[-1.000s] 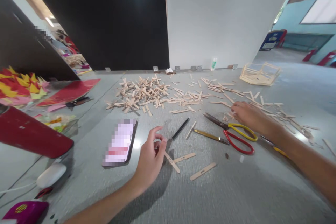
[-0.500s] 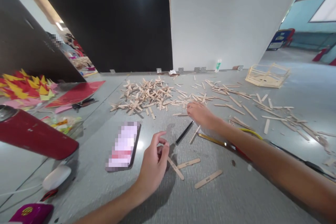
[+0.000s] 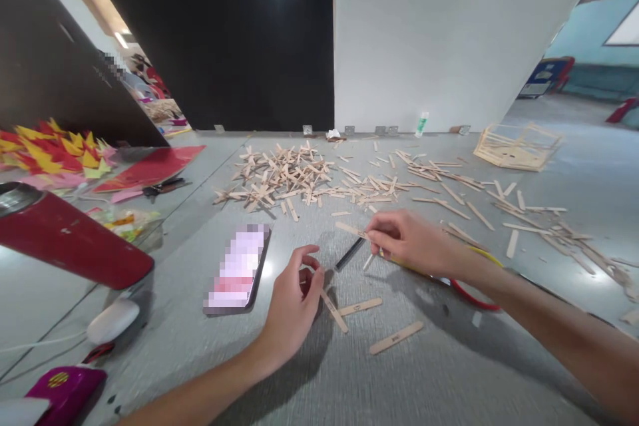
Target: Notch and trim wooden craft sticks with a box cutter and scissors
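Between the fingertips of my right hand (image 3: 407, 239) is a short wooden stick (image 3: 348, 229), held just above the tabletop. A black pen-like rod (image 3: 349, 254) lies under and left of that hand. My left hand (image 3: 299, 283) rests on its side with fingers curled. Its thumb and fingers come close to a wooden stick (image 3: 333, 311), whose upper end they partly hide; a grip on it is not clear. That stick touches a second stick (image 3: 362, 307). Another stick (image 3: 397, 337) lies apart at the lower right.
A pile of wooden pieces (image 3: 284, 176) and scattered sticks lie farther back. A phone (image 3: 237, 269), red flask (image 3: 74, 233) and white mouse (image 3: 112, 321) are on the left. A wooden frame (image 3: 516, 154) and glue tube (image 3: 422, 124) stand at the back right.
My right hand has come back from the scattered pieces toward me, with a wooden stick now in its fingers. My left hand has hardly moved. The view has shifted slightly.
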Demonstrator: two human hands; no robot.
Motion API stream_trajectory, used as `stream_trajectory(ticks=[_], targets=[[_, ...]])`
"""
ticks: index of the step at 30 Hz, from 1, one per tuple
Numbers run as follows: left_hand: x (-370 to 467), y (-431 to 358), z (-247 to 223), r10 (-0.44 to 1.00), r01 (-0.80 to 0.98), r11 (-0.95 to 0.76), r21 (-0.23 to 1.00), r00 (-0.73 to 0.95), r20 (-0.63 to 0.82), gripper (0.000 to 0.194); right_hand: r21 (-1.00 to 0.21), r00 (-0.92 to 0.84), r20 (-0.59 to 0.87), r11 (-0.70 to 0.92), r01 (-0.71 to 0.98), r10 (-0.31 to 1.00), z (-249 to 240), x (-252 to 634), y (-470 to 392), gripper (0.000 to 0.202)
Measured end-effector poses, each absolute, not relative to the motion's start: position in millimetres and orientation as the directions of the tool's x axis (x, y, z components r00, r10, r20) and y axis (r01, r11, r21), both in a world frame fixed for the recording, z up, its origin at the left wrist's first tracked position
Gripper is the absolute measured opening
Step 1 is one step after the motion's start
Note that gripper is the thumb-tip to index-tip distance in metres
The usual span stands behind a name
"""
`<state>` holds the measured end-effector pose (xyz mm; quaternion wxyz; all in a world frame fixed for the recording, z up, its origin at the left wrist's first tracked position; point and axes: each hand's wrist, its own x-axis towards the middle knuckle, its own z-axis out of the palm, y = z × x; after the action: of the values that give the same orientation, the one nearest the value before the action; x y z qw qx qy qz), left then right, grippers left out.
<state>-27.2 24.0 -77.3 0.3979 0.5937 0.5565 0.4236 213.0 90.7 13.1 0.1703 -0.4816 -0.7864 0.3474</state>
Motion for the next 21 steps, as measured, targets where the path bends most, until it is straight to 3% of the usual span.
stream_trajectory(ticks=[10, 16, 21], targets=[[-28.2, 23.0, -73.7, 0.996, 0.314, -0.086, 0.945, 0.037, 0.079, 0.025, -0.691, -0.491, -0.085, 0.303, 0.656, 0.867, 13.5, 218.4, 69.4, 0.026], [-30.0, 20.2, -70.2, 0.982, 0.293, -0.130, 0.947, 0.167, 0.083, 0.037, -0.679, -0.580, -0.085, 0.378, 0.629, 0.810, 6.3, 211.7, 59.7, 0.025], [-29.0, 20.1, -69.4, 0.964, 0.317, -0.156, 0.936, 0.257, 0.073, 0.030, -0.673, -0.653, -0.087, 0.439, 0.595, 0.752, -0.4, 204.6, 52.4, 0.024]])
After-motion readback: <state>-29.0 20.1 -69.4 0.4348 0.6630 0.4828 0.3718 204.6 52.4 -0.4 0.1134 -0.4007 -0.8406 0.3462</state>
